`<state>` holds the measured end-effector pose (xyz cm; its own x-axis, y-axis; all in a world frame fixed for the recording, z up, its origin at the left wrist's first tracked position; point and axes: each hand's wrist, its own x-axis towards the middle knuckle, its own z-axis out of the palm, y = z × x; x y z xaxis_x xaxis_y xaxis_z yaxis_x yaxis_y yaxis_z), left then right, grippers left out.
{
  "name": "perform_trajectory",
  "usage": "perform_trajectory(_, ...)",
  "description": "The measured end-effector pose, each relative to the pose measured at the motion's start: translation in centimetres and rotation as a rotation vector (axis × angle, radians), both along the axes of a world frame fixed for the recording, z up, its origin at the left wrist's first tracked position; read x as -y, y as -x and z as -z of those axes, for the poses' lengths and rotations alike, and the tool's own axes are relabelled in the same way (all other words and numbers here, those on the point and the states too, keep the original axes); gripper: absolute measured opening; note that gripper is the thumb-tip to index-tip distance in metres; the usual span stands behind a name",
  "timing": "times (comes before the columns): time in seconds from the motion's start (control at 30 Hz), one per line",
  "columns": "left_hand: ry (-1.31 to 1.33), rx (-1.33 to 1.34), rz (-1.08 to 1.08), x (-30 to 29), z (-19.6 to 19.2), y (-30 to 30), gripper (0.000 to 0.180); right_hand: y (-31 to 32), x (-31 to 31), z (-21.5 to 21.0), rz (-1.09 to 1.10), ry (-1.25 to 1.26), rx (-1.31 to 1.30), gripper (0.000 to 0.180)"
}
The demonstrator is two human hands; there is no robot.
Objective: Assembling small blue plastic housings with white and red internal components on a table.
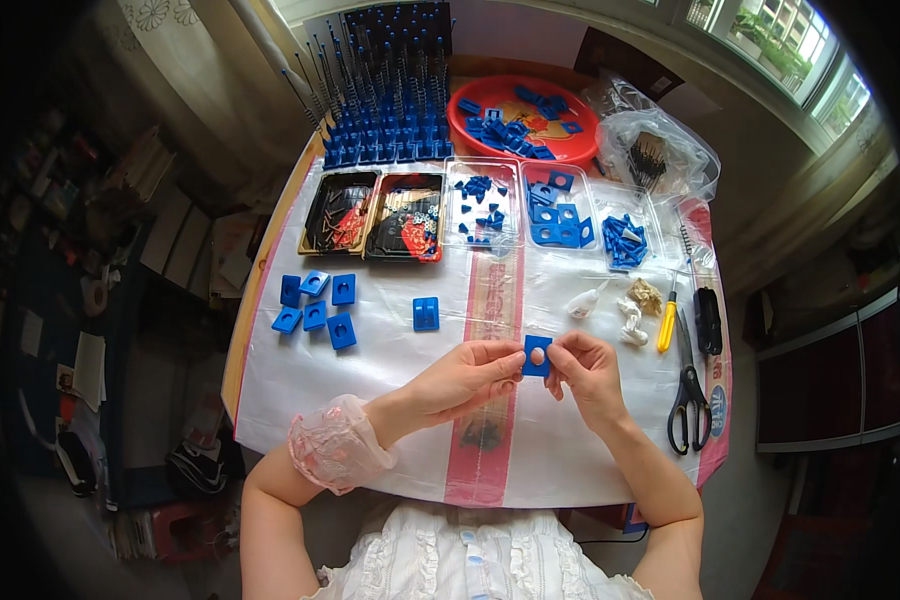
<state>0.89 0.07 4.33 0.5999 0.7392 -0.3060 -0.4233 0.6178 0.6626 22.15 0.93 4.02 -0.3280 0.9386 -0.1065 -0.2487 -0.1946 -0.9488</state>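
Between both hands, over the front middle of the table, is a blue rectangular plate with a round hole (537, 345). My left hand (467, 376) pinches its left edge, and my right hand (584, 372) grips the right edge. To the left of my hands lies a single blue plate with a raised part (426, 314). Farther left, several blue plates with holes (315, 315) are spread on the white sheet (370, 400). A small white bottle with a thin nozzle (584, 301) lies beyond my right hand.
Clear trays (484, 243) of small blue parts and black trays (315, 247) of metal pieces line the middle. Behind stand blue parts with tall springs (390, 125) and a red basin (460, 92). Right are a yellow-handled screwdriver (667, 325), scissors (689, 395) and a plastic bag (690, 150).
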Motion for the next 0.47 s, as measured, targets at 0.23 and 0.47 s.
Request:
perform_trajectory(0.23,0.204,0.240,-0.048,0.1,1.4,-0.8,0.030,-1.5,-0.3,-0.3,0.464,-0.370,0.266,0.021)
perform_trajectory(0.47,0.242,0.358,-0.069,0.0,2.8,-0.1,0.036,-4.2,-3.4,-0.9,0.782,-0.592,0.431,0.008)
